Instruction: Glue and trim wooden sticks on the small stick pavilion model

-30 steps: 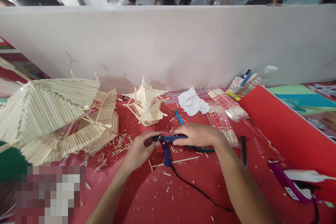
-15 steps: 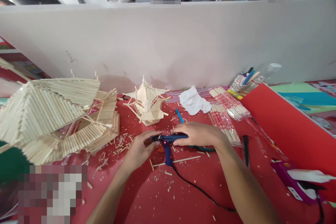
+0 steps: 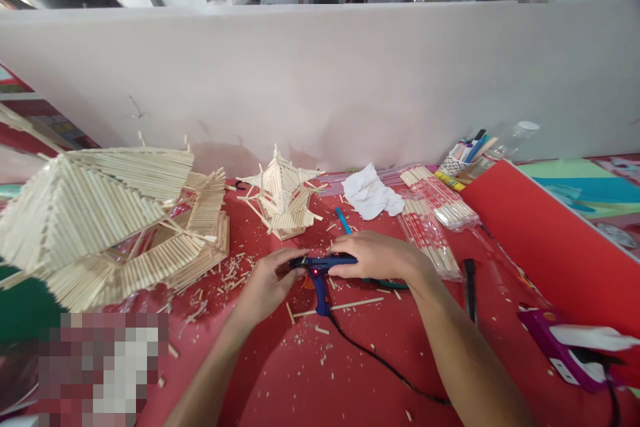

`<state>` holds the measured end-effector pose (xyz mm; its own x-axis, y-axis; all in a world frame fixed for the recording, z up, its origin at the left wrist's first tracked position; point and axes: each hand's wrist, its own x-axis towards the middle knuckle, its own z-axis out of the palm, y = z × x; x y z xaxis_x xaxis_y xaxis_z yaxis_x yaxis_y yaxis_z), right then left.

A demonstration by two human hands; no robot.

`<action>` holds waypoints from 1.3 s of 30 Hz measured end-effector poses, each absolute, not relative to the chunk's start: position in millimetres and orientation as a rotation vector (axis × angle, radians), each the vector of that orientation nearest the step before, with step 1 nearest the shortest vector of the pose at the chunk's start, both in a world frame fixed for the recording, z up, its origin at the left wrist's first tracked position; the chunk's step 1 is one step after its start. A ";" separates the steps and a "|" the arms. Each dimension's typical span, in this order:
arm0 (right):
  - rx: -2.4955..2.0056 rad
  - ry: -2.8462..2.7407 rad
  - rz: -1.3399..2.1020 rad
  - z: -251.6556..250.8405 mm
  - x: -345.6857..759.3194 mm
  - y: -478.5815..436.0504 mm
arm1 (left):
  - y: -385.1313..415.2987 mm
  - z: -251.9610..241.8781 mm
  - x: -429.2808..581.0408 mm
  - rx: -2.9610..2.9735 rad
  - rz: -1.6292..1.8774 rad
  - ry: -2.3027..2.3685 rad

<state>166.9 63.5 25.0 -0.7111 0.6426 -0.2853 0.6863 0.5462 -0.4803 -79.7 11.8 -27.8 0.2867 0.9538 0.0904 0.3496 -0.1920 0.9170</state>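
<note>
Two hands meet over one blue plastic hot-glue gun (image 3: pixel 320 273). It lies at the middle of the red tabletop (image 3: pixel 300 380), barrel pointing left and handle toward the person, with one small red light glowing on its body. The right hand (image 3: pixel 376 255) covers the rear of the barrel with its fingers (image 3: pixel 345 267) curled down onto it. The left hand (image 3: pixel 267 283) comes from the other side, its fingers (image 3: pixel 291 262) drawn together at the nozzle tip; whether they pinch the nozzle itself or some small bit there cannot be told. One thin black cord (image 3: pixel 385 365) trails from the handle toward the near right. Two models of pale, straight wooden sticks stand behind: a large slant-roofed stick model (image 3: pixel 100 213) with ribbed faces at the left, and a small spiky stick model (image 3: pixel 283 195) just beyond the hands. One crumpled white cloth (image 3: pixel 373 195) lies right of it, and one short blue rod (image 3: pixel 343 220) lies between the cloth and the right hand. At least two clear-wrapped bundles of sticks (image 3: pixel 433 213) with red print lie to the right. Short pale offcuts (image 3: pixel 230 273) litter the tabletop, mostly near the large model.
</note>
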 end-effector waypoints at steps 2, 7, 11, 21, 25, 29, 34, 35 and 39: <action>1.167 2.704 -0.870 23.5 165.5 63.4 | 11.8 -27.7 -80.6 1.727 0.903 1.199; 1.161 2.721 -0.876 19.8 164.3 63.6 | 11.9 -26.9 -82.1 1.767 0.909 1.191; 1.166 2.721 -0.880 19.3 163.9 64.2 | 12.2 -26.2 -82.6 1.788 0.914 1.193; 1.166 2.729 -0.828 20.9 161.2 62.7 | 13.4 -32.1 -83.8 1.812 0.914 1.200; 1.189 2.707 -0.711 20.6 155.8 61.8 | 13.3 -33.6 -84.1 1.833 0.902 1.204; 1.208 2.709 -0.566 16.7 149.1 59.6 | 13.7 -34.2 -85.8 1.859 0.910 1.206; 1.214 2.734 -0.461 12.5 143.8 56.2 | 14.1 -33.7 -89.1 1.914 0.920 1.197; 1.211 2.742 -0.436 12.3 142.7 55.5 | 14.0 -33.4 -89.7 1.926 0.920 1.197; 1.182 2.753 -0.287 13.2 137.3 52.3 | 13.0 -32.9 -92.1 1.985 0.918 1.219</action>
